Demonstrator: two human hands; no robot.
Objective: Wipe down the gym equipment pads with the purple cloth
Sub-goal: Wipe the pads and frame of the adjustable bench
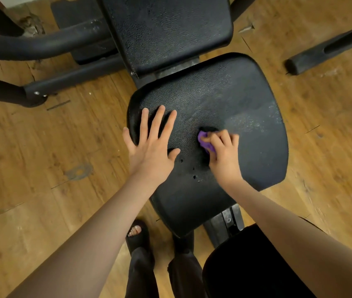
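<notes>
A black textured seat pad (231, 100) fills the middle of the view, dusty white on its right side. My right hand (224, 151) grips a bunched purple cloth (205, 143) and presses it onto the middle of the pad. Only the cloth's left edge shows past my curled fingers. My left hand (151, 143) lies flat on the pad's left part, fingers straight and spread, thumb out to the right. Behind the seat stands the black back pad (166, 29), which neither hand touches.
Black frame tubes (41, 46) run across the wooden floor (41, 147) at left. A black foam-covered bar (323, 52) lies at upper right. My sandalled foot (136, 233) and dark trouser legs stand below the seat, beside a black round pad (246, 265).
</notes>
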